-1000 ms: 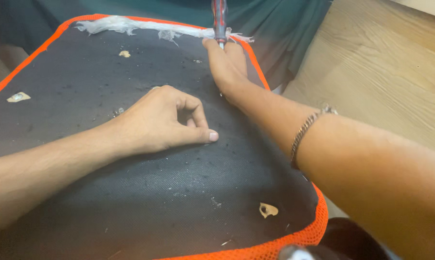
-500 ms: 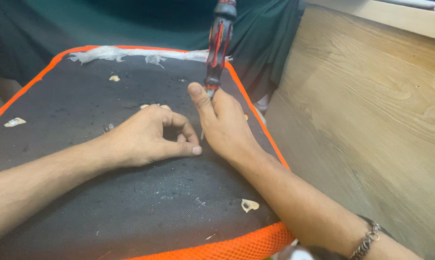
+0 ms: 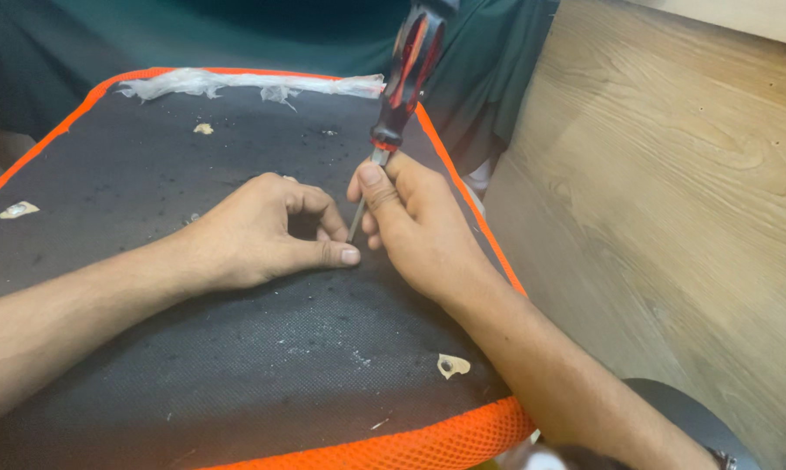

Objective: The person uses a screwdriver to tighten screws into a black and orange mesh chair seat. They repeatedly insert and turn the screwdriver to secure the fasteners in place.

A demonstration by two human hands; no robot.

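Right hand [image 3: 415, 231] pinching shaft of red-and-black screwdriver [image 3: 406, 74], left hand [image 3: 267, 231] curled, empty, at its 9 o'clock, resting on black orange-edged panel [image 3: 193, 374].

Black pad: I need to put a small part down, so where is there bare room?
Bare patches on the black pad: below the left hand toward the orange edge, and between that hand and the white shreds. It is crowded around the screwdriver and right hand.

Both hands rest on the panel [image 3: 193, 365], the screwdriver [image 3: 402, 87] upright between them, floor [image 3: 671, 218] to its right
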